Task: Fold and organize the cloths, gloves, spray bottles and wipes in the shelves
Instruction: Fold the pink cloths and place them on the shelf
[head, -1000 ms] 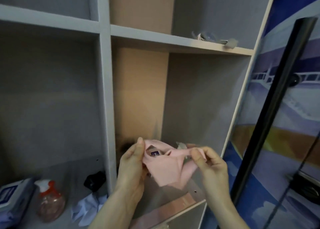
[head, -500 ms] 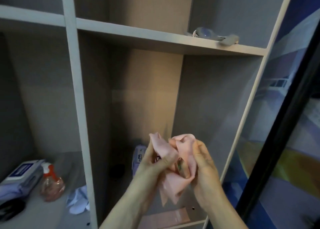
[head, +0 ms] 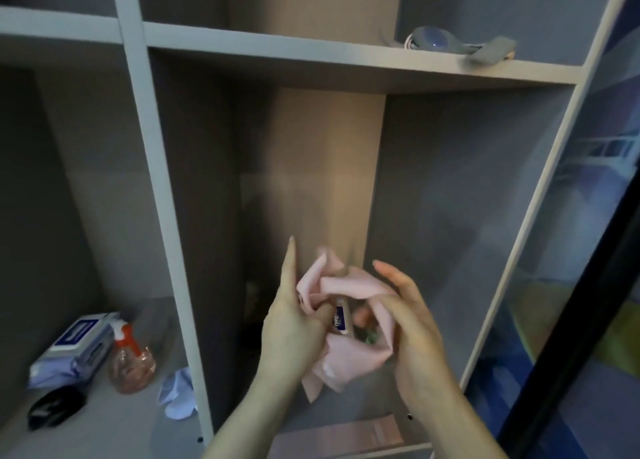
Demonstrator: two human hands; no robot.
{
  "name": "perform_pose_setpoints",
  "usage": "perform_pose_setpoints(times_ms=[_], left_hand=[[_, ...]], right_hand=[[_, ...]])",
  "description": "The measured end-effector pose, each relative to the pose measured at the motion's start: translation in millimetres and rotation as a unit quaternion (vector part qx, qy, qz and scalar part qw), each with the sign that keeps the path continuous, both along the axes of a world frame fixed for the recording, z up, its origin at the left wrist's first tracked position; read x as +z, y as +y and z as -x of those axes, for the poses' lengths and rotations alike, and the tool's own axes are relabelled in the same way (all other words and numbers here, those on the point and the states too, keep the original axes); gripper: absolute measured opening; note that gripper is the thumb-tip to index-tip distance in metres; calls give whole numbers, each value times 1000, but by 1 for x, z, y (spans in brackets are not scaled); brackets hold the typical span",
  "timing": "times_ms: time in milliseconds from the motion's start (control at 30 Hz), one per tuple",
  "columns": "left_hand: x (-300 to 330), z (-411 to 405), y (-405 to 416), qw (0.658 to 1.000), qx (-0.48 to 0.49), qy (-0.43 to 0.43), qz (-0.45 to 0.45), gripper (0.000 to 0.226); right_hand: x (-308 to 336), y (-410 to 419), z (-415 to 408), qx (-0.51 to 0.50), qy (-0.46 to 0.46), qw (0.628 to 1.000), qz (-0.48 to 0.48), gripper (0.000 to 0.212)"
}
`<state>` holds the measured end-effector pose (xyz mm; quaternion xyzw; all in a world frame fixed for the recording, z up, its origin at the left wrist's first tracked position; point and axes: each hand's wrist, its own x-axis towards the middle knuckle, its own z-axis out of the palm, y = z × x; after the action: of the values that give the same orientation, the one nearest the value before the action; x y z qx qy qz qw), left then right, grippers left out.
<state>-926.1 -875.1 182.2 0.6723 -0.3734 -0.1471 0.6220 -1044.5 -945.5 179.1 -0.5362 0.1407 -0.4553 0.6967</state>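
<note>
A crumpled pink cloth [head: 349,356] hangs between both my hands in front of the middle shelf compartment. My left hand [head: 294,323] pinches its left side with thumb and fingers, index finger pointing up. My right hand [head: 412,323] holds its right side, fingers spread. Behind the cloth a small bottle with a blue label [head: 340,318] shows through the gap. In the left compartment lie a wipes pack [head: 74,346], a pink spray bottle [head: 130,365], a pale blue cloth [head: 178,394] and a black glove [head: 53,406].
A grey upright divider [head: 162,216] separates the left and middle compartments. On the upper shelf [head: 311,51] rests a grey device with a strap [head: 460,44]. A folded pink cloth [head: 346,438] lies on the middle shelf floor. A dark glass door edge [head: 571,354] stands at the right.
My hands have parted a little and the pink cloth has opened between them, showing the labelled bottle behind. The view has shifted slightly right and closer.
</note>
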Motion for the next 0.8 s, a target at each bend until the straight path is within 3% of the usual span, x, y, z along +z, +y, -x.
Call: perform_pose_setpoints(times_ms=[67, 133, 233, 300, 367, 433, 500, 533, 600, 667, 800], left_hand=[[0, -8, -2, 989, -61, 125, 53, 86], [-1, -16, -6, 968, -63, 225, 89, 68], [-4, -23, -11, 947, -34, 305, 98, 64], [-4, -22, -12, 927, -48, 357, 107, 56], [-4, -21, -9, 911, -91, 391, 88, 63], [-4, -21, -3, 925, -119, 360, 33, 90], [-3, -21, 6, 973, -70, 218, -36, 101], [-4, -22, 11, 993, -27, 100, -60, 94], [-10, -22, 16, 995, -10, -78, -56, 65], [-14, -16, 17, 993, -86, -69, -27, 39], [-22, -14, 17, 993, -117, 2, -13, 28]], right_hand=[[-2, -5, -4, 60, -4, 995, -82, 56], [-5, -6, -5, 85, -9, 991, -107, 66], [-13, -3, -10, 83, 69, 994, -5, 72], [-22, 2, -16, 78, 103, 991, 43, 64], [-29, 2, -22, -5, 108, 994, 31, 42], [-29, -2, -26, -74, 81, 993, -30, 35], [-27, -8, -24, -89, 55, 992, -77, 38], [-26, -10, -23, -91, 55, 990, -91, 39], [-24, -9, -21, -77, 50, 990, -112, 45], [-25, -6, -24, -46, 36, 990, -130, 48], [-32, -4, -24, 2, -1, 987, -160, 37]])
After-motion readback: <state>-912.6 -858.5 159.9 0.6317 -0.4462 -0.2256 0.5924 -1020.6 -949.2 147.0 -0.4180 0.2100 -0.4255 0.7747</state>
